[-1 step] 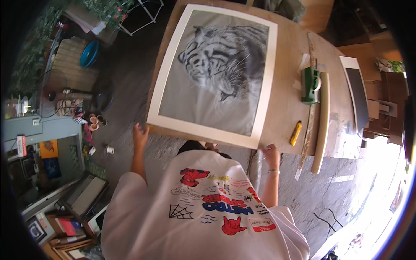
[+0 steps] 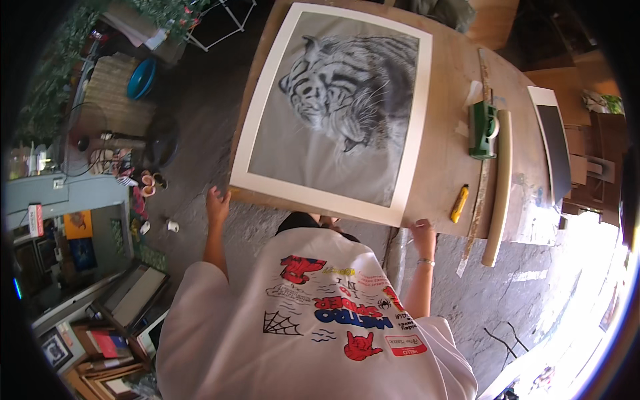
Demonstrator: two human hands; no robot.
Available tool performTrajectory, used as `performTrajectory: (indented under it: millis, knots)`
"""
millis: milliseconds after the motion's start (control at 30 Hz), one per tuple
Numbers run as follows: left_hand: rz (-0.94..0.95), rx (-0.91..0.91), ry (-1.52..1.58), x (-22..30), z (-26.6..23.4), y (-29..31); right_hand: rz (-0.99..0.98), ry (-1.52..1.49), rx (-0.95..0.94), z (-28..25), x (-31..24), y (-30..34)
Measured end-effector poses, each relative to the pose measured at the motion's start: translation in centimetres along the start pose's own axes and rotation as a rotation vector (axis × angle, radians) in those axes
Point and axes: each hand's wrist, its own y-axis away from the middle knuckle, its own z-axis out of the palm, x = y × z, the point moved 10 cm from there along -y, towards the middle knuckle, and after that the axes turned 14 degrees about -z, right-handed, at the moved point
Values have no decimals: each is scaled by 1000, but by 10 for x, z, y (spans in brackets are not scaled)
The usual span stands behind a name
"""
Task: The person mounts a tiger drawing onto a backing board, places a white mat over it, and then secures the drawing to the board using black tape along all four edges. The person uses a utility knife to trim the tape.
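A tiger drawing (image 2: 357, 87), in soft-looking black and white strokes over smooth grey, lay flat on the counter (image 2: 443, 120), ahead of both sets of fingers and spanning the space between them. A wide, flat white border (image 2: 320, 199) ringed it in a plain rectangle.

At its near left corner, the left hand (image 2: 218, 204) had loosely curled fingers, a small gap showing among them. The right hand (image 2: 423, 236) was just beside the near right corner, its fingers bent and close together. I cannot tell whether either hand's fingers pinched the border or the counter's edge. A thin bracelet (image 2: 425, 262) circled the wrist behind the right fingers.

The counter was a smooth brown board. To the right of the right fingers and slightly ahead lay a slim yellow cutter (image 2: 459, 203); past it were a long, blotched, worn strip (image 2: 477, 217) and a pale cylindrical roll (image 2: 498, 207). Farther ahead stood a chunky green tape dispenser (image 2: 480, 137).

Behind the fingers spread a loose white T-shirt (image 2: 247, 360) with colourful prints. Rough grey floor (image 2: 460, 307) showed beyond the right fingers, and a round blue basin (image 2: 141, 80) sat well ahead and left of the left ones.
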Motion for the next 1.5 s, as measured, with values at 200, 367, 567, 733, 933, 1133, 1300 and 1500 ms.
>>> performTrajectory:
  millis: [200, 367, 567, 733, 933, 1133, 1300, 1500]
  knots:
    - [130, -68, 188, 25, 10, -52, -138, -226, 264, 20, 3, -28]
    - [150, -162, 139, 70, 44, -65, -118, -354, 278, 49, 0, -35]
    - [236, -164, -13, 84, 48, -56, -58, -244, 298, 55, -2, -39]
    - [227, -311, 103, 59, 62, -70, -21, 198, 270, 69, -22, -11]
    - [498, -214, 28, 44, 27, -78, 229, -133, 387, 90, -67, 44]
    - [4, -693, 248, 19, 48, -98, 245, -317, 404, 76, -73, 52]
    - [-101, -779, 264, 26, 50, -96, 156, -405, 427, 72, -69, 30]
    - [-49, -753, 301, 17, 62, -113, 151, -363, 359, 76, -71, 30]
